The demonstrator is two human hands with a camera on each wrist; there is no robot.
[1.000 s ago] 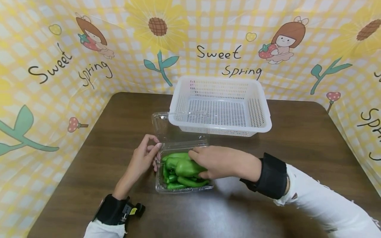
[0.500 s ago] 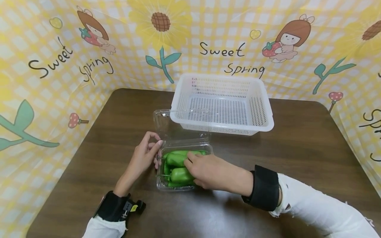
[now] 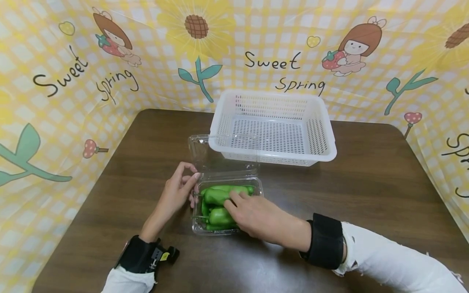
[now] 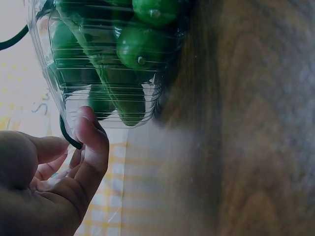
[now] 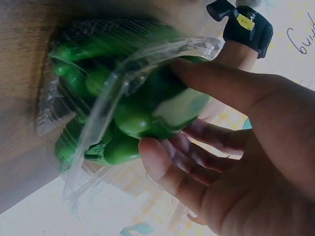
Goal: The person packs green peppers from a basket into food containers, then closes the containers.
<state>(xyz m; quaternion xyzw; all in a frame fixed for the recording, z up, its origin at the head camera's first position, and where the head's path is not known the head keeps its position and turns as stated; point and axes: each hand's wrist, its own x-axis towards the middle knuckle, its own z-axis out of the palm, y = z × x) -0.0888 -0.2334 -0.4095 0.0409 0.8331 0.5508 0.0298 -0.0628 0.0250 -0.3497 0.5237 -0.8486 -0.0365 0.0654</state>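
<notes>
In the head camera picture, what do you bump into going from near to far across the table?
Right hand on the green peppers → clear plastic box → its open lid → white basket → yellow backdrop.

Head view: high, looking down. Wrist views: close, sideways. All share pepper box (image 3: 227,203).
</notes>
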